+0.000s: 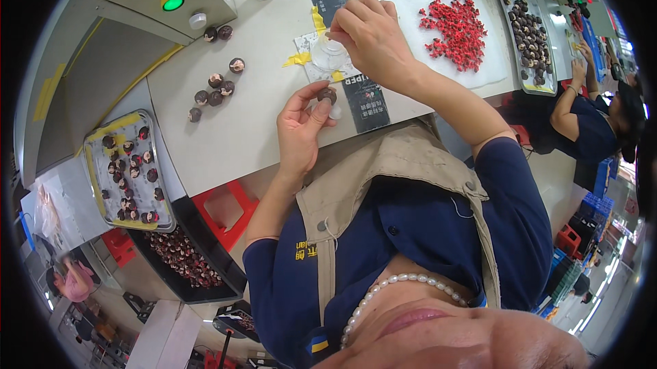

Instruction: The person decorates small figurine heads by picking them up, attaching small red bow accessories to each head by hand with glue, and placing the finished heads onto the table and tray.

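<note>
Navy-blue short-sleeved cloth shirt, small dark round button at the front, yellow lettering on the left chest. Over it a beige cloth apron — narrow matching straps, dark round snaps, loose white threads. White pearl bead necklace at the collar. Left hand, right hand — both bare, forearms too.
</note>
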Demonstrator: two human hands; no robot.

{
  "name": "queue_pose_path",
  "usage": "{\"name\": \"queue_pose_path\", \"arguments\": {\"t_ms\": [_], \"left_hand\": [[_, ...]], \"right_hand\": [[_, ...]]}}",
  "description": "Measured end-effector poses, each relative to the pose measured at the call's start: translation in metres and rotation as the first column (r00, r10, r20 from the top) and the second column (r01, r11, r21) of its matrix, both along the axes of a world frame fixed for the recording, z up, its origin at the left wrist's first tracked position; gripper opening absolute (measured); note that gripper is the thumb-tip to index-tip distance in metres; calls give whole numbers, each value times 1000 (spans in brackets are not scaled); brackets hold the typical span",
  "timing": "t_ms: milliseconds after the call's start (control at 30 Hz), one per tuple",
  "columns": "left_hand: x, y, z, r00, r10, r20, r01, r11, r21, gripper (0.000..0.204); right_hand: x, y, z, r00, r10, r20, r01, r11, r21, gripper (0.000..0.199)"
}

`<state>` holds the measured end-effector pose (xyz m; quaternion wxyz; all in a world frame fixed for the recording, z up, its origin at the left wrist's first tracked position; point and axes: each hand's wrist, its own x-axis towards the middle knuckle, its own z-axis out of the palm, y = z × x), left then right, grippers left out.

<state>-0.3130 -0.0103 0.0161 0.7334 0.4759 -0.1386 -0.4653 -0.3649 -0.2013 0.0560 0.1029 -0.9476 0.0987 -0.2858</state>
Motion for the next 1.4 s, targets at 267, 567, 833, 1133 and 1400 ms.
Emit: {"name": "queue_pose_path", "arguments": {"t_ms": [267,567,833,1133,1400], "left_hand": [[-4,-18,8,980,16,-196,-36,994,-100,35],[-10,-38,11,979,25,-201,-50,992,-120,36],[-21,-45,13,990,48,-136,-61,993,-99,37],[-28,-50,13,992,109,67,-102,991,-90,35],[-31,-59,18,974,127,187,-111,989,-93,32]], "right_hand": [[-8,0,9,978,40,205,-71,987,144,9],[-40,3,12,984,129,122,-177,730,660,13],[-54,3,4,986,124,110,-165,694,701,12],[-63,0,3,985,73,154,-169,544,822,17],[-71,0,0,980,46,194,-170,700,693,12]]}}
